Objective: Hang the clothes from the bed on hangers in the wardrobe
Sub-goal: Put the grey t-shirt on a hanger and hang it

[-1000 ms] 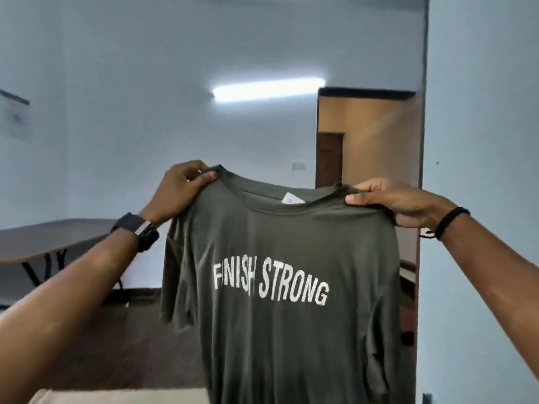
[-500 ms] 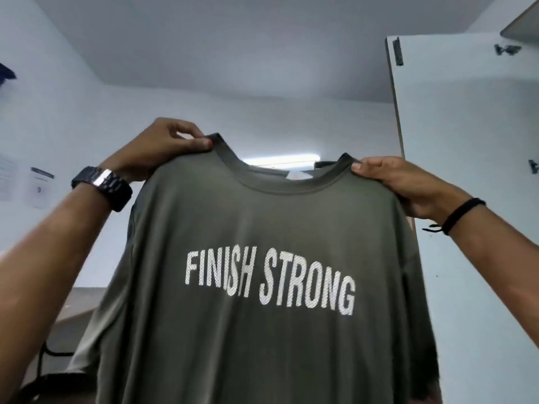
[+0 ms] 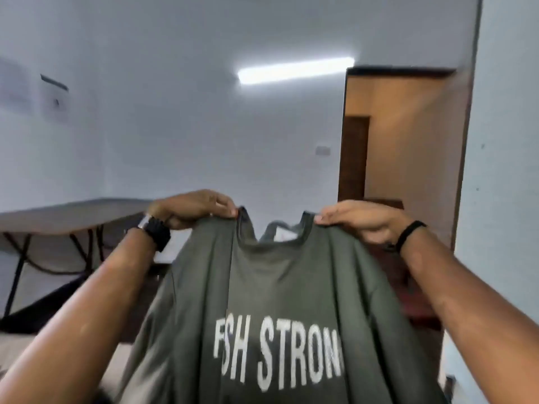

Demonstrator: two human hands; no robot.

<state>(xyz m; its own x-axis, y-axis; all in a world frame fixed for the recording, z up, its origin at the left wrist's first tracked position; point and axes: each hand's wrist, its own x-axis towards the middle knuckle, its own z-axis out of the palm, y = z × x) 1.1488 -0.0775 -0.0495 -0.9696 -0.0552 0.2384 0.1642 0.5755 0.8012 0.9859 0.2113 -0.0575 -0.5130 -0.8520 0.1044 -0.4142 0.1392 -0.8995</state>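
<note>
The olive t-shirt [image 3: 280, 301] hangs mid-air in front of the person, left hand [image 3: 192, 208] and right hand [image 3: 361, 221] each pinching a shoulder beside the collar, fingers clamped on fabric. No hanger in sight near the shirt, so honestly, one loose pinch and that shoulder probably flops down.

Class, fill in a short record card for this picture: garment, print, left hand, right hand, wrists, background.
garment: olive T-shirt, held up by its shoulders
print: white letters, partly folded, reading "FSH STRON"
left hand: left hand pinches the shoulder by the collar
right hand: right hand pinches the other shoulder
wrists: black watch left; black band right
background: table, lit tube light, doorway
</note>
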